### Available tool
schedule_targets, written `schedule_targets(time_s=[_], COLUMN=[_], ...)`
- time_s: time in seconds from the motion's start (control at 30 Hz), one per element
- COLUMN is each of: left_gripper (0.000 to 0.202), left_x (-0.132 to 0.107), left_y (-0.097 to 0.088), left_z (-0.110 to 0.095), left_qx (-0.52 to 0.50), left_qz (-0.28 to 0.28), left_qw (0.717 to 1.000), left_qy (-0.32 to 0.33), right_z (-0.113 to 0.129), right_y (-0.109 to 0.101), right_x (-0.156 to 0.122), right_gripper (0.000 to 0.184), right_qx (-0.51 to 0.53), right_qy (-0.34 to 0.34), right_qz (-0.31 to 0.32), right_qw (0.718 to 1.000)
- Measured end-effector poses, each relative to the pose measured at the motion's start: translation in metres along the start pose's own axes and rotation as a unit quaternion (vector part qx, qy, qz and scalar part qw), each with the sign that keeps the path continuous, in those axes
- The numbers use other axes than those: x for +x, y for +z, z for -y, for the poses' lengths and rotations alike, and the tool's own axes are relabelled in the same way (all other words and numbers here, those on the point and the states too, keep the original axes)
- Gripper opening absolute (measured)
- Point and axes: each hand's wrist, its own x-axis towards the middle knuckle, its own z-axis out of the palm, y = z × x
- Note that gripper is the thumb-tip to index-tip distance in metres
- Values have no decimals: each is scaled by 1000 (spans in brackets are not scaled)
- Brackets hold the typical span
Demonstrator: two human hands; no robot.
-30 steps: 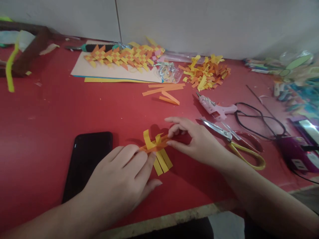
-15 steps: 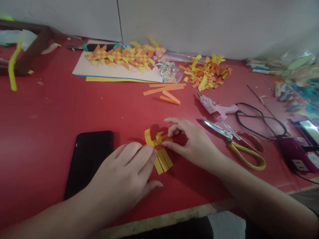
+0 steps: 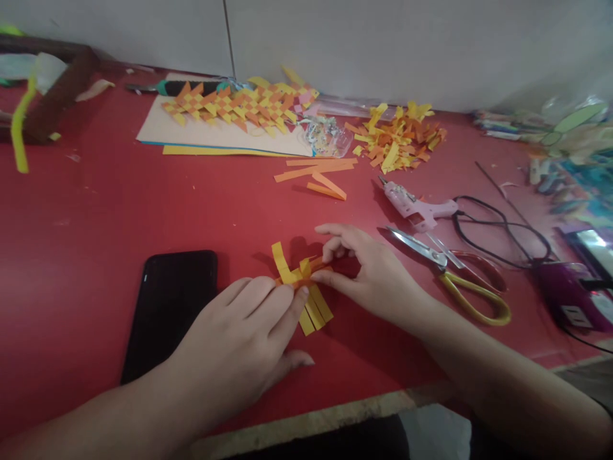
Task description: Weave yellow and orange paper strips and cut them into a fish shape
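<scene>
Yellow paper strips (image 3: 316, 311), several side by side, fan toward me on the red table, with orange paper woven across them. One yellow strip (image 3: 279, 257) sticks up at the far side and a shorter one curls beside it. My left hand (image 3: 249, 326) presses the weave down with curled fingers at its left edge; its thumb lies apart on the table. From the right, my right hand (image 3: 354, 262) pinches the end of an orange paper strip (image 3: 317, 263) between thumb and fingers. The left fingers hide part of the weave.
A black phone (image 3: 170, 306) lies left of my left hand. Scissors (image 3: 445, 268) and a pink glue gun (image 3: 416, 207) with its cord lie at right. Behind are loose orange strips (image 3: 316, 167), a paper scrap pile (image 3: 397, 140) and checkered woven pieces (image 3: 234, 108).
The left upright yellow strip now leans further left and stands straighter, showing more of its length. My left index fingertip has shifted slightly right along the weave. The right hand stays nearly still.
</scene>
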Motion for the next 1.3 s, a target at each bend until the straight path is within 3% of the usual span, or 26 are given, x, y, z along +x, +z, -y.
schedule_targets(time_s=[0.5, 1.1, 1.3], left_gripper=[54, 36, 41], left_x=[0, -1, -1], left_y=[3, 2, -1], left_z=[-2, 0, 1], left_qx=[1, 23, 24], left_qz=[-19, -45, -15], left_qw=[1000, 998, 999], left_qy=[4, -35, -30], right_z=[1, 0, 0], right_y=[0, 0, 1], right_x=[1, 1, 0], right_gripper=[43, 43, 42], right_qx=[3, -16, -20], right_qy=[10, 2, -1], right_qz=[-5, -13, -15], right_qw=[1000, 1000, 1000])
